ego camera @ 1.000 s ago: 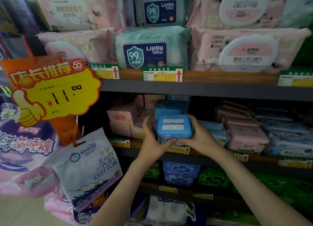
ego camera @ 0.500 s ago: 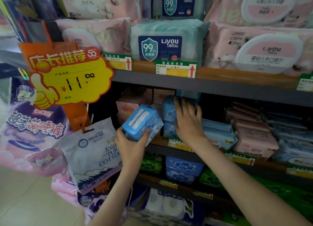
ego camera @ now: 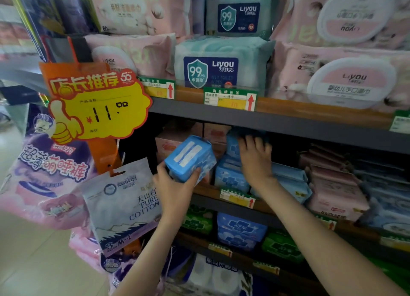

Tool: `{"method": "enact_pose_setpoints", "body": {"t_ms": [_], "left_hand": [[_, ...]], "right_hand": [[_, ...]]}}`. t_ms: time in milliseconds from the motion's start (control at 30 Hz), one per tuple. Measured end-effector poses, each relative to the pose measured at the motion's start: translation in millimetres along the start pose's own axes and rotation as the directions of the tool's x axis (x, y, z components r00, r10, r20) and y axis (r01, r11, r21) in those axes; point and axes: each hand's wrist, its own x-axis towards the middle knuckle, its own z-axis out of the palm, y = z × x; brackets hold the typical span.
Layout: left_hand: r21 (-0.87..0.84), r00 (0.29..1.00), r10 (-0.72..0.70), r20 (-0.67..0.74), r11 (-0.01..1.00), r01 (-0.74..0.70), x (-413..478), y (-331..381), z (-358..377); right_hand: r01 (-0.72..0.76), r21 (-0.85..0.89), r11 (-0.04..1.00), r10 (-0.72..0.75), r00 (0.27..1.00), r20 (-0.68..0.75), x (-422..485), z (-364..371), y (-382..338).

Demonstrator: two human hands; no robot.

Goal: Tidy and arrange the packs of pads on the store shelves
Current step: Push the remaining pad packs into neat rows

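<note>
Shelving [ego camera: 288, 127] fills most of the view, w/ several tiers seen. The top tier is stocked w/ big wipes packs [ego camera: 221, 63]. A yellow price sign [ego camera: 97, 109] and a white cotton pack [ego camera: 122, 202] are hung at the left end. The work is on the middle shelf [ego camera: 206, 192]: pink packs [ego camera: 332, 189] are stacked at right, and a blue stack [ego camera: 230, 176] of pads sits approx. centre.

One blue pack [ego camera: 190, 158] is held off the shelf, tilted, just left of and in front of the blue stack. It is gripped from below by the left hand [ego camera: 175, 187], w/ digits curled up both sides. The right hand [ego camera: 255, 160] is laid flat on the blue stack, fingers straight and slightly spread, tips up by the top pack. Nothing is gripped by it.

Step in hand, as judged: the stack is being squared or pushed back to make room, while the loose pack is held clear. The next move prob. calls for the pack to be levelled and slid in on or beside the stack, w/ the right hand lifted away first. Headroom under the upper tier looks tight, so a flat, low entry is needed.
</note>
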Motion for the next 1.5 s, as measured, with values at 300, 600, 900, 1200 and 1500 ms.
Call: {"method": "enact_pose_setpoints", "body": {"t_ms": [300,600,900,1200,1500], "left_hand": [[-0.016,0.974,-0.010,0.224,1.000,0.015,6,9,12],[0.157,0.895,0.008,0.446,0.984,-0.087,23,27,53],[0.236,0.819,0.382,0.429,0.828,-0.509,18,19,86],[0.452,0.550,0.626,0.552,0.329,-0.829,-10,5,97],[0.417,0.505,0.566,0.652,0.288,-0.862,-22,4,98]], "right_hand": [[0.080,0.334,0.939,-0.135,0.980,0.146,22,10,27],[-0.254,0.253,0.933,0.145,0.913,0.381,-33,7,70],[-0.115,0.296,0.948,-0.096,0.785,0.612,-45,-10,95],[0.007,0.188,0.982,-0.103,0.857,0.504,-53,-7,93],[-0.050,0.274,0.961,-0.106,0.844,0.525,-55,-10,92]]}}
